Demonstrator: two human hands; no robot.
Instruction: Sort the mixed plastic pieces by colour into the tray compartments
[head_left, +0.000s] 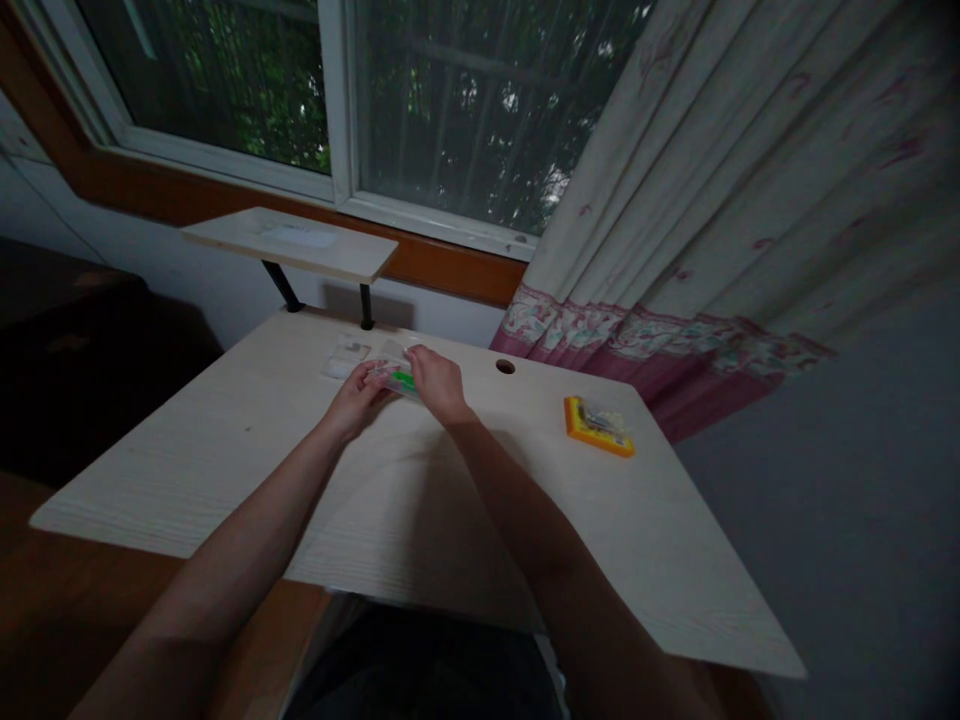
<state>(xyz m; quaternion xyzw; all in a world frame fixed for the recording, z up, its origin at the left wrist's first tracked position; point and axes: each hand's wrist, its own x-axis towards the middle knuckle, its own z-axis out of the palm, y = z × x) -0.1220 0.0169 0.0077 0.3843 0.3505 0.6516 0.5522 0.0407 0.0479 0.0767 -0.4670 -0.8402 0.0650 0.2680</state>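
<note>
Between my two hands is a clear plastic bag (393,352) with a bright green item (405,380) inside; the item's kind is too small to make out. My left hand (361,393) grips the bag's left side, fingers closed on it. At the upper right of the bag, my right hand (437,381) pinches its edge. Just behind my left hand, a flat clear packet (345,357) lies on the desk, its contents unclear.
The pale wooden desk (300,480) carries a raised shelf (300,243) on black posts at the back left. A yellow-orange box (598,427) with a clear top lies at the right. Near the back edge is a round cable hole (505,367). A curtain (637,250) hangs behind.
</note>
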